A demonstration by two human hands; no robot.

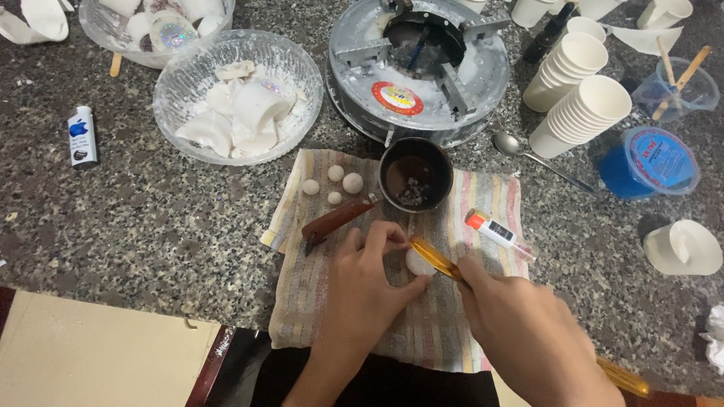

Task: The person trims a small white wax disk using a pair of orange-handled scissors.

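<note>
White ball point(417, 262) worked with an amber-handled tool point(435, 260) at lower centre of the frame.
The ball is pinched between the fingers of the left hand point(369, 283) on the striped cloth point(422, 332); the tool is gripped in the closed right hand point(520, 324), its tip laid against the ball. Judged from this, light, shallow strokes directed away from the holding fingers are advised. Four smaller balls point(332, 185), a dark pot point(415, 175) and a glue tube point(498, 232) lie above; a burner point(419, 68) stands at upper centre.
</note>
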